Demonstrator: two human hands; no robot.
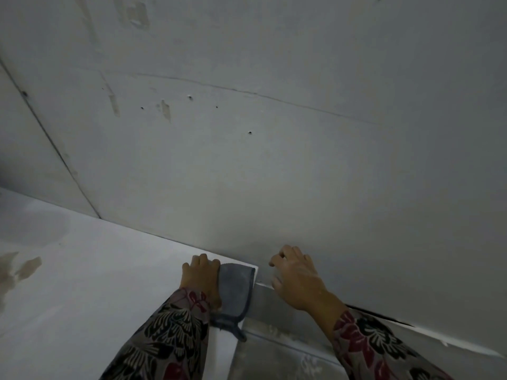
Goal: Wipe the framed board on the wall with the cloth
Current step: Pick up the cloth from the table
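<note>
Your left grip (pixel 201 278) presses the grey-blue fabric cloth (pixel 236 290) on the upper right corner of the white framed board (pixel 96 270); your right grip (pixel 297 281), loosely curled, holds nothing. Brown stains (pixel 27 266) at its left suggest much wiping remains.

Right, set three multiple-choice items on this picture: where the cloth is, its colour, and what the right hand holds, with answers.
1. Where is the cloth?
A. over the right arm
B. at a corner of the white board, under the left hand
C. on a hook

2. Its colour?
A. red
B. yellow
C. grey-blue

3. The right hand holds:
A. nothing
B. the cloth
C. a bottle

Answers: B, the left hand lies on it at the corner; C, it shows grey-blue against white; A, its fingers are by the bare wall, empty.
</note>
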